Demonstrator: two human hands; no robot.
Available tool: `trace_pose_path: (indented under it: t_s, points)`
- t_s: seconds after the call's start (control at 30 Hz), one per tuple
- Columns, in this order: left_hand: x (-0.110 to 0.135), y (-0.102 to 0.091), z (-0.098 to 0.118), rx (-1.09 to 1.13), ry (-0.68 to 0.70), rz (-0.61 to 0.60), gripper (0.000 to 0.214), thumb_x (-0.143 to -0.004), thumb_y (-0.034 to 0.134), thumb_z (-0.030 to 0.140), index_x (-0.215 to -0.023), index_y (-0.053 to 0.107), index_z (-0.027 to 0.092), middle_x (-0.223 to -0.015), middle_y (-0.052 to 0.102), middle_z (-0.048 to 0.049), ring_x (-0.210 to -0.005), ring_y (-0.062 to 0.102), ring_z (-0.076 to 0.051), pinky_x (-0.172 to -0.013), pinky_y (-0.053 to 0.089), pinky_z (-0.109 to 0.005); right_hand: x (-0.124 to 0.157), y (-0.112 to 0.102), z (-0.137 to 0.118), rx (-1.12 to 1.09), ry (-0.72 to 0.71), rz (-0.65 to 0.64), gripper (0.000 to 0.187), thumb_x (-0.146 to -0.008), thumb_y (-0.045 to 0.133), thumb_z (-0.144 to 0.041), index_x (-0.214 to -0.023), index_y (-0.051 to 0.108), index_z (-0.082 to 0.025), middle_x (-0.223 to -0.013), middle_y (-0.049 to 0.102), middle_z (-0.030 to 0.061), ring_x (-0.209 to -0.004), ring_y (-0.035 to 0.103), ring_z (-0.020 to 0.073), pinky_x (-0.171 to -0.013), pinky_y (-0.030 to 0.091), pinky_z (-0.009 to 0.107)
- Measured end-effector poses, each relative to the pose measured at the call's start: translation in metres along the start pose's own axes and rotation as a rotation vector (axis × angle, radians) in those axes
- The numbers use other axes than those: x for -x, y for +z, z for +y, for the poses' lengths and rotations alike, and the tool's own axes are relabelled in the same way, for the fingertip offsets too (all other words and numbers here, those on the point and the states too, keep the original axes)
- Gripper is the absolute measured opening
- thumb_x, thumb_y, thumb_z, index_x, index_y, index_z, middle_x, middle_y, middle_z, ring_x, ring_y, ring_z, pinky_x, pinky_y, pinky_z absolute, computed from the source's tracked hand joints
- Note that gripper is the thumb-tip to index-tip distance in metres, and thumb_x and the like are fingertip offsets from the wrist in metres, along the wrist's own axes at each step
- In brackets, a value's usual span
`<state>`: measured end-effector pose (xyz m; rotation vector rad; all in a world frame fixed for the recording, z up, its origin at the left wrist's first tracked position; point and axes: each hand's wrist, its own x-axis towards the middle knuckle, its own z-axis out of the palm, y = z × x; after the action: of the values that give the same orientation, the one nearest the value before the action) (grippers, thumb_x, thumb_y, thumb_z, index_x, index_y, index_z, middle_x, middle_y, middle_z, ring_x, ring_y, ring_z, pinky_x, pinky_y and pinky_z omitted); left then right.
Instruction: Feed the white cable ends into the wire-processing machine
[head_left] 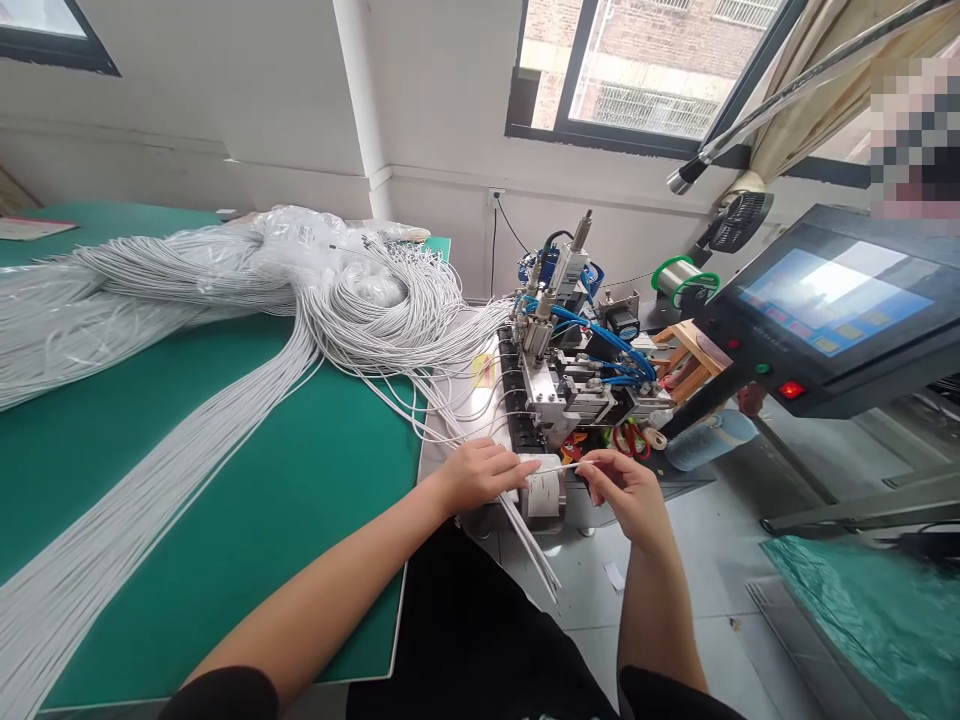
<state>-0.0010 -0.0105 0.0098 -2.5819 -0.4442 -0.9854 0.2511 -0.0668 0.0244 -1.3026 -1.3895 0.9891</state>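
Observation:
A thin white cable [561, 468] is stretched between my two hands at the front of a wire-processing machine [551, 370]. My left hand [484, 475] is closed on it, fingers pointing right, just in front of the black feed row. Opposite, my right hand [622, 490] pinches the cable's end between thumb and fingertips. Beneath the cable is a roller-like part [544, 490] with a pale surface and small dark scraps on it. Several loose white cables [531, 545] hang down below my left hand.
Large bundles of white cable [375, 310], partly in clear plastic, lie across a green table [300, 500]. At right stand a screen panel [840, 300], a solder-like wire spool [679, 278], red-handled scissors [630, 438] and a water bottle [712, 438]. Someone's blurred head shows at upper right.

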Motion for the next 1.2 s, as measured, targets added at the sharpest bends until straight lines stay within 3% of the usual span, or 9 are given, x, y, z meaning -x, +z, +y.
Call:
trace_pose_path:
  t_s: [0.17,0.27,0.6,0.83,0.93,1.0,1.1,1.2]
  points:
    - [0.003,0.003,0.001,-0.012,-0.031,-0.014,0.019,-0.097,0.048,0.032,-0.106,0.059,0.02,-0.065,0.058,0.0037,-0.059,0.056,-0.008,-0.054,0.037,-0.023,-0.009,0.021,0.014,-0.218,-0.012,0.25,0.027,-0.075,0.074,-0.042,-0.083,0.069,-0.016,-0.059,0.06,0.0,-0.04,0.038,0.0069,-0.037,0.03,0.022]
    - [0.005,0.005,0.003,0.0,-0.082,-0.031,0.016,-0.096,0.047,0.028,-0.095,0.06,0.019,-0.065,0.057,0.0028,-0.06,0.054,-0.009,-0.055,0.036,-0.024,-0.012,0.03,0.019,-0.281,-0.022,0.318,0.025,-0.075,0.074,-0.04,-0.084,0.071,-0.016,-0.066,0.064,0.0024,-0.042,0.037,0.0055,-0.037,0.028,0.021]
    - [0.002,0.008,0.002,-0.066,-0.215,0.013,0.025,-0.094,0.045,0.022,-0.071,0.053,0.017,-0.067,0.054,-0.0002,-0.06,0.047,-0.013,-0.057,0.033,-0.027,-0.015,0.04,0.018,-0.259,0.017,0.268,0.027,-0.08,0.07,-0.04,-0.093,0.073,-0.017,-0.073,0.066,0.0031,-0.045,0.037,0.0049,-0.039,0.027,0.02]
    - [0.004,0.01,-0.001,-0.104,-0.28,-0.052,0.025,-0.088,0.038,0.007,-0.073,0.055,0.018,-0.069,0.056,-0.0013,-0.066,0.05,-0.014,-0.075,0.035,-0.031,-0.026,0.027,0.023,-0.38,0.134,0.05,0.033,-0.076,0.072,-0.043,-0.091,0.072,-0.014,-0.073,0.064,0.0041,-0.042,0.029,0.0032,-0.039,0.021,0.021]
    - [0.003,0.008,-0.001,-0.108,-0.28,-0.075,0.028,-0.087,0.037,0.005,-0.089,0.06,0.019,-0.072,0.059,-0.0015,-0.07,0.052,-0.015,-0.077,0.034,-0.032,-0.032,0.024,0.025,-0.248,0.144,0.068,0.036,-0.073,0.072,-0.046,-0.09,0.071,-0.014,-0.073,0.066,0.005,-0.042,0.032,0.0051,-0.04,0.024,0.022]
    - [0.003,0.007,-0.001,-0.109,-0.288,-0.095,0.029,-0.088,0.039,0.006,-0.098,0.061,0.021,-0.072,0.059,-0.0015,-0.071,0.053,-0.016,-0.078,0.034,-0.032,-0.034,0.025,0.024,-0.065,0.114,0.116,0.035,-0.072,0.072,-0.046,-0.086,0.071,-0.015,-0.073,0.067,0.0049,-0.046,0.041,0.0083,-0.044,0.031,0.023]
    - [0.004,0.007,0.0,-0.115,-0.317,-0.112,0.031,-0.087,0.042,0.006,-0.104,0.062,0.022,-0.075,0.06,-0.0022,-0.075,0.054,-0.017,-0.083,0.033,-0.034,-0.037,0.029,0.022,0.216,0.05,0.176,0.033,-0.072,0.069,-0.048,-0.079,0.069,-0.016,-0.069,0.065,0.0043,-0.056,0.051,0.0143,-0.056,0.04,0.026]
    - [0.007,0.01,0.0,-0.111,-0.338,-0.096,0.034,-0.083,0.046,0.005,-0.107,0.063,0.022,-0.08,0.062,-0.0032,-0.078,0.054,-0.018,-0.085,0.032,-0.035,-0.04,0.031,0.024,0.319,0.022,0.16,0.036,-0.075,0.064,-0.052,-0.077,0.068,-0.016,-0.067,0.064,0.0049,-0.059,0.053,0.0172,-0.059,0.04,0.028]
